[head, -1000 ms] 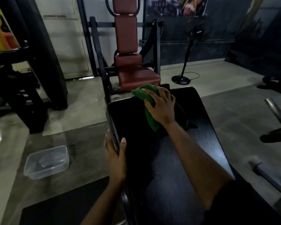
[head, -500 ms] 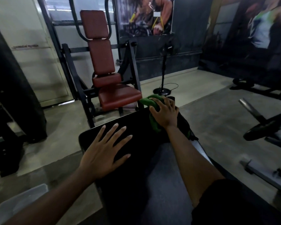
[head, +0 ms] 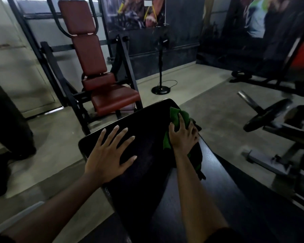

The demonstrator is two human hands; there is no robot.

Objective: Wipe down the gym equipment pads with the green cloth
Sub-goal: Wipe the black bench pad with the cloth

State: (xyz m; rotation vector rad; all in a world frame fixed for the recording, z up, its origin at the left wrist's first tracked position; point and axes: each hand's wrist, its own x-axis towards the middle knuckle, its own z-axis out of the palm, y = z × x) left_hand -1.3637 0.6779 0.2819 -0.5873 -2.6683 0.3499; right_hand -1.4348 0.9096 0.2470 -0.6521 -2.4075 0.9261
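A long black bench pad (head: 147,149) runs from the bottom of the head view toward the middle. My right hand (head: 182,137) presses the green cloth (head: 178,116) onto the pad near its far right corner; part of the cloth hangs over the right edge. My left hand (head: 111,151) lies flat on the pad's left side with fingers spread and nothing in it. A machine with red-brown seat and back pads (head: 88,55) stands just beyond the bench.
A black floor stand with a round base (head: 160,89) and cable is behind the bench. A weight plate on a bar (head: 267,116) and metal frame parts sit to the right. A clear plastic tub's edge (head: 16,218) shows at lower left.
My left hand left the pad's side edge and now lies flat on top. The right hand with the cloth slid along the pad's far end to its right corner. The view tilted up.
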